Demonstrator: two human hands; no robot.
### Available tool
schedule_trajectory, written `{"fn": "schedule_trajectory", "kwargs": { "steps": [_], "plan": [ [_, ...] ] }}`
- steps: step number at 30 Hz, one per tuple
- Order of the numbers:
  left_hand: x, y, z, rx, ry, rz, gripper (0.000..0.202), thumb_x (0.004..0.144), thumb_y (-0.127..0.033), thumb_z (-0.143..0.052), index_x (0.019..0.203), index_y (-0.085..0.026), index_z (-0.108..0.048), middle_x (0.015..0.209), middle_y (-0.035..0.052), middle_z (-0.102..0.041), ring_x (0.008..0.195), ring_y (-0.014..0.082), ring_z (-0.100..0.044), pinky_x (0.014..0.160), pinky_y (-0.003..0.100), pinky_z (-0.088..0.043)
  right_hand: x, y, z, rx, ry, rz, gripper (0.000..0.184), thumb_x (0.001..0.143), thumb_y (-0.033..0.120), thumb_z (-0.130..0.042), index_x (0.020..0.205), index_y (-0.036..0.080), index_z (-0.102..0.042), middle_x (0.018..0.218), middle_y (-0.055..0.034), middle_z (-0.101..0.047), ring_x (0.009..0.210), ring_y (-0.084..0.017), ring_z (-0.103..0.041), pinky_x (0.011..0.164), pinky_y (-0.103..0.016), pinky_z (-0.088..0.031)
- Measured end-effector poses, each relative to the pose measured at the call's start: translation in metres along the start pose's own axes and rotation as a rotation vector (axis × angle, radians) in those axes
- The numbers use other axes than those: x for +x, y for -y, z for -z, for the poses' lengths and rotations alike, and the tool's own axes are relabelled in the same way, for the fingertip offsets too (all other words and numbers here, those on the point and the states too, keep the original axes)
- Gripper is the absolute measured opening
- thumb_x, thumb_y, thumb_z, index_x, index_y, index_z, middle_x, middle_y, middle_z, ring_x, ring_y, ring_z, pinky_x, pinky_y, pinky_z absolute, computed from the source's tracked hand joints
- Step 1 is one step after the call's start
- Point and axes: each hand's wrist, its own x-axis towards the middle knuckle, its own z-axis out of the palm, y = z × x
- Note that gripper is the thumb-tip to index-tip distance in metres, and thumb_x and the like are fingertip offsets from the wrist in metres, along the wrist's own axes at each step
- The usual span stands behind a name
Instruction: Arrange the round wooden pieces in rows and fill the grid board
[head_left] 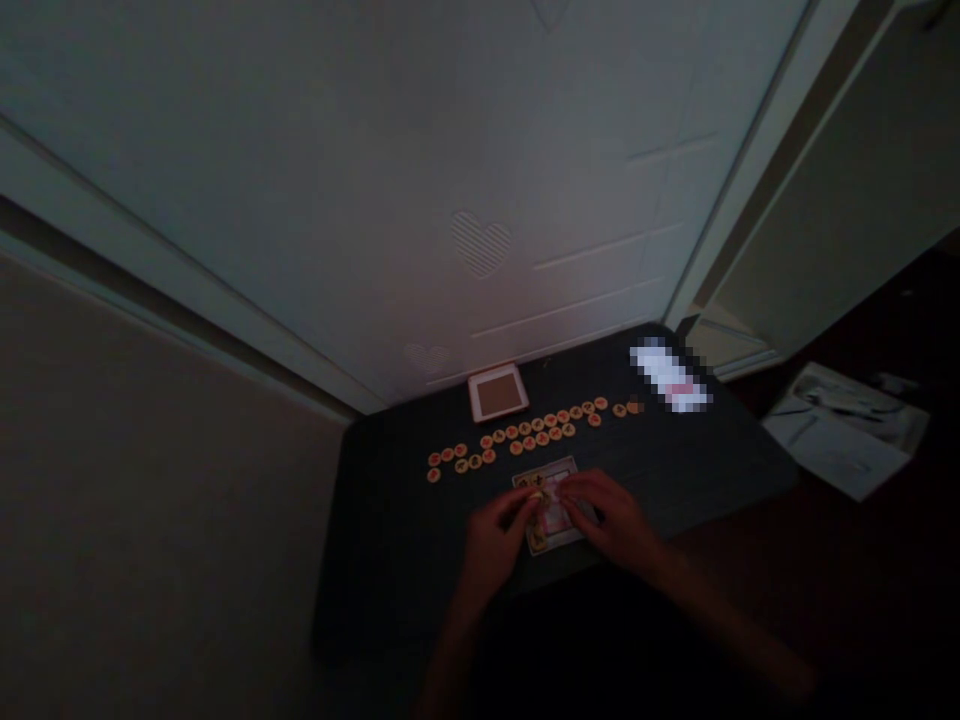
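Note:
A shallow box (570,464) lies near the front edge of the dark table, with several round Chinese chess pieces (537,541) along its left side and a pinkish sheet or print (554,517) inside. Over the box, my left hand (493,535) pinches a chess piece (538,495) between thumb and fingertips. My right hand (609,512) is at the box's right side, fingers bent and tips together. Whatever its fingertips hold is too dark to make out. Beyond the box, more round pieces (529,442) with red or dark characters lie in uneven rows.
A box lid (498,394) with a brown middle lies at the table's back, against a white panel with heart patterns (480,245). A bright blurred-out object (670,376) is at the back right of the table (390,560). An open white box (847,425) stands off the right edge.

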Motion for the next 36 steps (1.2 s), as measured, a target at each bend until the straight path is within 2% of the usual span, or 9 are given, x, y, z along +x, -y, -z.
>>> {"fn": "schedule_trajectory", "kwargs": {
  "steps": [6, 11, 20, 25, 32, 36],
  "plan": [
    [-0.003, -0.003, -0.011, -0.169, 0.075, 0.025, 0.034, 0.091, -0.039, -0.063, 0.118, -0.02, -0.066, 0.116, 0.0089, -0.074, 0.104, 0.0224, -0.073, 0.092, 0.036, -0.059, 0.003, 0.004, -0.006, 0.062, 0.041, 0.025, 0.026, 0.096, 0.022, -0.059, 0.119, 0.028, -0.068, 0.113, -0.0056, -0.073, 0.106, -0.021, -0.068, 0.094, -0.037, -0.057],
    [-0.005, -0.002, -0.013, -0.174, 0.126, 0.033, 0.027, 0.09, -0.039, -0.064, 0.109, -0.02, -0.065, 0.11, 0.0085, -0.075, 0.102, 0.0218, -0.073, 0.092, 0.036, -0.059, -0.001, 0.001, -0.01, 0.06, 0.042, -0.003, 0.023, 0.095, 0.025, -0.061, 0.117, 0.027, -0.068, 0.111, -0.0058, -0.073, 0.104, -0.021, -0.069, 0.093, -0.037, -0.057],
    [-0.004, 0.002, -0.012, -0.22, 0.045, 0.086, 0.03, 0.081, -0.044, -0.074, 0.095, -0.018, -0.069, 0.094, 0.0071, -0.078, 0.089, 0.0229, -0.075, 0.082, 0.034, -0.061, -0.002, 0.005, -0.011, 0.126, 0.025, -0.072, 0.018, 0.095, 0.023, -0.061, 0.111, 0.026, -0.068, 0.105, -0.004, -0.074, 0.098, -0.019, -0.07, 0.09, -0.034, -0.057],
    [-0.004, 0.001, -0.009, -0.14, 0.002, 0.107, 0.031, 0.081, -0.048, -0.071, 0.091, -0.019, -0.072, 0.09, 0.0065, -0.079, 0.085, 0.0233, -0.075, 0.079, 0.033, -0.061, -0.002, 0.006, -0.012, 0.158, 0.087, -0.061, 0.025, 0.092, 0.029, -0.067, 0.117, 0.027, -0.067, 0.109, -0.005, -0.073, 0.102, -0.02, -0.069, 0.094, -0.035, -0.056],
    [-0.005, -0.006, -0.006, -0.09, 0.015, 0.104, 0.032, 0.084, -0.049, -0.067, 0.092, -0.02, -0.075, 0.088, 0.0058, -0.079, 0.082, 0.0229, -0.075, 0.078, 0.033, -0.061, -0.004, 0.005, -0.015, 0.139, 0.103, -0.048, 0.032, 0.092, 0.03, -0.068, 0.124, 0.029, -0.064, 0.113, -0.0051, -0.071, 0.105, -0.021, -0.068, 0.095, -0.036, -0.057],
    [-0.006, -0.006, -0.008, -0.137, 0.054, 0.088, 0.029, 0.082, -0.045, -0.071, 0.094, -0.019, -0.073, 0.093, 0.0067, -0.079, 0.085, 0.0222, -0.075, 0.079, 0.033, -0.061, -0.004, 0.004, -0.014, 0.122, 0.101, -0.038, 0.032, 0.092, 0.028, -0.066, 0.124, 0.029, -0.064, 0.111, -0.0047, -0.072, 0.103, -0.02, -0.069, 0.093, -0.035, -0.058]
  ]
}}
